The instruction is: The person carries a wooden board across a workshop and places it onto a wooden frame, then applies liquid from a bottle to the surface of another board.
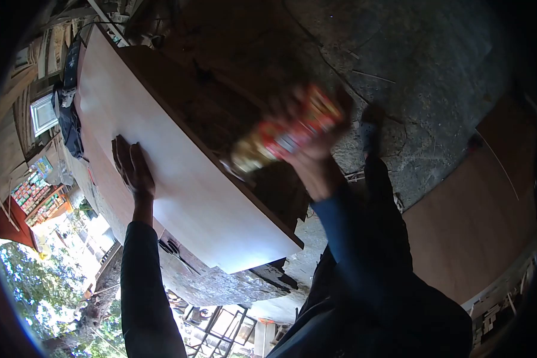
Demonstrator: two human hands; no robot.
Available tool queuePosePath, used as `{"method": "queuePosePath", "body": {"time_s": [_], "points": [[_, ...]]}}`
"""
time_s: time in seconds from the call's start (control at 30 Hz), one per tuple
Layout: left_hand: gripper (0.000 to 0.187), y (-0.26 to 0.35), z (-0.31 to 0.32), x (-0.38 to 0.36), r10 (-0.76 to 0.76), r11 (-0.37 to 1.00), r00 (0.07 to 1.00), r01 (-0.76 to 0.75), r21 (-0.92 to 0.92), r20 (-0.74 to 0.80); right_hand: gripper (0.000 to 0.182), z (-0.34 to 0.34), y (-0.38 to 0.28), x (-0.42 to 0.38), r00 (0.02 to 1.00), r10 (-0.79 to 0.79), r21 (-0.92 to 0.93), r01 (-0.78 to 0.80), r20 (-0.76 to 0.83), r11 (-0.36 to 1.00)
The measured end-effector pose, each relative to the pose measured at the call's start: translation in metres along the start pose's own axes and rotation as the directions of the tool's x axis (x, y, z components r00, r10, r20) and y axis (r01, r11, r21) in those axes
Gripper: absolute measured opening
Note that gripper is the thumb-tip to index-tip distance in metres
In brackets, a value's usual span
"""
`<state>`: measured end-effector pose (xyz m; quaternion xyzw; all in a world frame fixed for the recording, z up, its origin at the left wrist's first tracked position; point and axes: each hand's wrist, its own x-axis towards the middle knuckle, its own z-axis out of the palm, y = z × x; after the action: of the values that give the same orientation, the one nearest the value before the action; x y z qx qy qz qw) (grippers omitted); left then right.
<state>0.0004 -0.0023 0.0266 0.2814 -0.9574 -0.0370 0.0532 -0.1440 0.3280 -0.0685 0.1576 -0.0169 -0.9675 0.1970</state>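
Note:
My left hand (134, 170) lies flat on a large pale board (185, 191), its fingers stretched out. Over the far side of that board's long edge, my right hand (313, 152) is wrapped round a red and yellow container (289, 134). Motion smears the container, so its exact kind and its label cannot be read. Its yellowish end points down and left toward the board's edge. The fingers of my right hand are partly hidden behind it.
A brown sheet (471, 209) lies on the right. Rough concrete floor (423, 77) spreads beyond the board. Scissors (170, 246) rest near the board's lower left edge, and a dark cloth (70, 128) hangs on the left. A metal frame (218, 328) stands below.

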Motion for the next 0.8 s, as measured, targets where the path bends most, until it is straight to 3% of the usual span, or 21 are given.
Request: {"method": "queuePosePath", "body": {"time_s": [0.1, 0.23, 0.27, 0.37, 0.5, 0.63, 0.8], "points": [[0.061, 0.002, 0.002, -0.001, -0.008, 1.000, 1.000, 0.008, -0.005, 0.008, 0.064, 0.005, 0.020, 0.031, 0.995, 0.010, 0.016, -0.011, 0.097, 1.000], [0.061, -0.001, 0.001, -0.001, 0.015, 1.000, 1.000, -0.015, 0.003, -0.007, 0.060, 0.004, -0.043, -0.054, 0.974, 0.146, 0.040, -0.155, 0.171, 0.987], [0.061, -0.002, 0.002, -0.001, 0.019, 1.000, 1.000, -0.019, 0.009, -0.009, 0.059, 0.010, -0.070, -0.075, 0.970, 0.201, -0.082, -0.191, 0.139, 0.978], [0.062, 0.000, 0.002, -0.001, 0.010, 1.000, 1.000, -0.010, 0.013, -0.014, 0.060, 0.011, -0.100, -0.113, 0.973, 0.217, -0.159, -0.227, -0.077, 0.961], [0.064, 0.004, 0.001, -0.002, -0.010, 1.000, 1.000, 0.010, 0.005, -0.007, 0.062, -0.001, -0.045, -0.057, 0.989, 0.073, -0.021, -0.071, 0.128, 0.997], [0.066, 0.001, 0.000, -0.001, -0.021, 1.000, 1.000, 0.021, -0.004, 0.000, 0.065, 0.003, -0.024, -0.022, 0.972, 0.079, -0.025, -0.076, 0.222, 0.997], [0.066, -0.002, 0.002, -0.001, 0.000, 1.000, 1.000, 0.000, 0.004, -0.012, 0.061, -0.004, -0.096, -0.117, 0.977, 0.165, -0.160, -0.142, 0.137, 0.977]]}}
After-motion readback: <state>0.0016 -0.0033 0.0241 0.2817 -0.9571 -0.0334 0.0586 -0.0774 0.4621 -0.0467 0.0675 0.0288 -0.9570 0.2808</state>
